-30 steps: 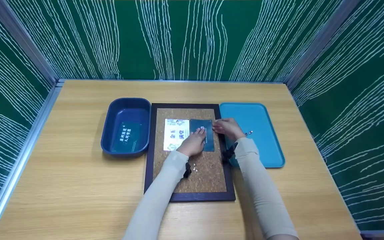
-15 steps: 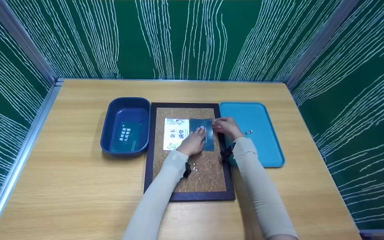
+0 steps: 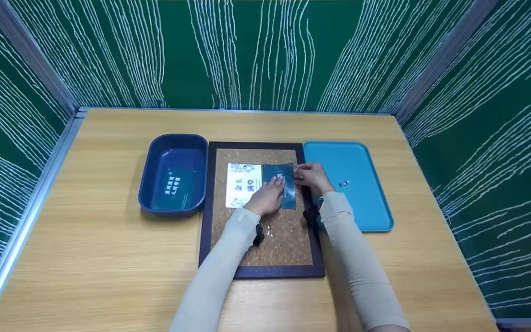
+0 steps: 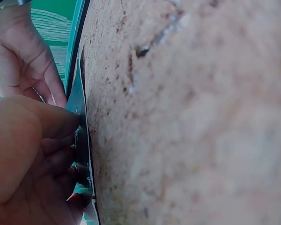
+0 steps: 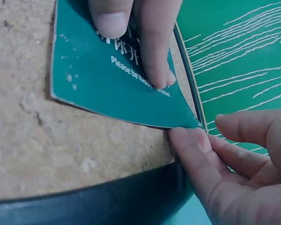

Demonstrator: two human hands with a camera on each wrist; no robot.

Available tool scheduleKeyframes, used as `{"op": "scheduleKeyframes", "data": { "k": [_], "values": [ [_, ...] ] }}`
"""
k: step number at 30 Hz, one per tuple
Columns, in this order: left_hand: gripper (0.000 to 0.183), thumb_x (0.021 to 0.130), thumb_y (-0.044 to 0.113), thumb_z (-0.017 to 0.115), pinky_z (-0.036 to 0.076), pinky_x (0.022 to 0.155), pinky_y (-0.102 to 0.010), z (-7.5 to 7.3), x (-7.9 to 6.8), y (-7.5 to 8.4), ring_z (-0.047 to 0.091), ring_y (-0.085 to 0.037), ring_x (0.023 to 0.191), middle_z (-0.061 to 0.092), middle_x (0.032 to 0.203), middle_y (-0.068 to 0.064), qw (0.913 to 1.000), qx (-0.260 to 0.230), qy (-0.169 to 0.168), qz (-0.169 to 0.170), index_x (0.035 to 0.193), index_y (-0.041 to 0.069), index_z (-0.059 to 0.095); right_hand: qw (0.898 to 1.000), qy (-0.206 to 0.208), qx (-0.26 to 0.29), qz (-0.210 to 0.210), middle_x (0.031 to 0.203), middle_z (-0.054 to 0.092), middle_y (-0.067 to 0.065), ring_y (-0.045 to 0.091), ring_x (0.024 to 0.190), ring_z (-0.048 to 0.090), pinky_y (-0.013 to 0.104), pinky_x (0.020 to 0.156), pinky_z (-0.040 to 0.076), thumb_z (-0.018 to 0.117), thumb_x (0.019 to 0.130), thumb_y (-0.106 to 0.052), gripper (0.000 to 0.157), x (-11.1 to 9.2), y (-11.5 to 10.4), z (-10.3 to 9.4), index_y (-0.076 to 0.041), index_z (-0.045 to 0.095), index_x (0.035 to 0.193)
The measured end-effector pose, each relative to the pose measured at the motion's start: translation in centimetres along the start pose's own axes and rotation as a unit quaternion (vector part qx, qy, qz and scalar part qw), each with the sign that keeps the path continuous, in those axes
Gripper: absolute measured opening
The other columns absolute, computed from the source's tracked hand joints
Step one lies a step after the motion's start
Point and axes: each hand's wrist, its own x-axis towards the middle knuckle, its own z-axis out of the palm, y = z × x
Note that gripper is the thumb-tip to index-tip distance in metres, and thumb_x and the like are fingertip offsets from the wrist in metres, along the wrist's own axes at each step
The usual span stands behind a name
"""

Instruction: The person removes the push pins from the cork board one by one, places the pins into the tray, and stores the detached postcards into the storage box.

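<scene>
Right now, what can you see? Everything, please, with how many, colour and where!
Table: 1, pale wood, underneath
Corkboard: 1, brown, dark-framed, middle of table
Bin: 1, dark blue, left of corkboard
Bin card: 1, green, inside bin
White card: 1, white with print, on corkboard
Green card: 1, dark green, beside white card
Tray: 1, light blue, right of corkboard
Tray bits: a few, tiny, shiny, on tray
Cork bits: several, whitish, lower corkboard
Walls: 3, green with white lines, back and sides
Posts: 2, grey, back corners
Wrist devices: 2, black, both wrists
Sleeves: 2, cream, both arms
Left hand: 1, bare, fingers on green card
Right hand: 1, bare, fingertips at green card's edge
</scene>
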Motion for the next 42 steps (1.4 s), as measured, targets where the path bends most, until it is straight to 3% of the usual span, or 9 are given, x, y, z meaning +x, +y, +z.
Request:
{"op": "scheduleKeyframes", "data": {
  "k": [9, 20, 31, 42],
  "values": [
    [0.049, 0.104, 0.02, 0.036, 0.018, 0.122, -0.04, -0.4, -0.5, 0.6, 0.016, -0.024, 0.149, 0.02, 0.16, -0.009, 0.9996, 0.026, 0.0, -0.005, 0.15, 0.005, 0.029, 0.999, -0.001, -0.032, -0.006, 0.135, 0.053, 0.023, 0.033, 0.12, 0.059, 0.036, 0.095, 0.053, 0.054, 0.094, -0.007, 0.039, -0.1, 0.2, 0.1, 0.006, 0.054, 0.131],
    [0.05, 0.104, 0.021, 0.038, 0.017, 0.122, -0.04, -0.5, -0.6, 0.7, 0.015, -0.024, 0.149, 0.019, 0.16, -0.008, 0.9998, 0.017, -0.001, -0.008, 0.151, 0.007, 0.028, 0.999, 0.02, -0.049, -0.002, 0.13, 0.057, 0.021, 0.032, 0.114, 0.062, 0.035, 0.092, 0.055, 0.057, 0.093, -0.007, 0.035, 0.0, 0.6, 0.5, 0.005, 0.059, 0.126],
    [0.05, 0.104, 0.022, 0.036, 0.016, 0.122, -0.038, -0.4, -0.6, 0.6, 0.014, -0.022, 0.149, 0.017, 0.161, -0.007, 0.9997, 0.018, -0.005, -0.015, 0.151, 0.008, 0.027, 0.998, 0.01, -0.066, -0.017, 0.114, 0.062, 0.018, 0.014, 0.078, 0.067, 0.027, 0.074, 0.06, 0.058, 0.092, -0.005, 0.031, -0.2, 1.2, 0.6, 0.004, 0.06, 0.121],
    [0.05, 0.104, 0.021, 0.036, 0.016, 0.122, -0.039, -0.3, -0.6, 0.5, 0.013, -0.022, 0.149, 0.016, 0.161, -0.007, 0.9998, 0.015, -0.005, -0.012, 0.152, 0.008, 0.026, 0.996, 0.016, -0.086, -0.027, 0.109, 0.063, 0.015, 0.018, 0.086, 0.066, 0.029, 0.074, 0.059, 0.061, 0.092, -0.008, 0.021, -0.2, 1.7, 0.9, 0.003, 0.061, 0.111]
  ]
}}
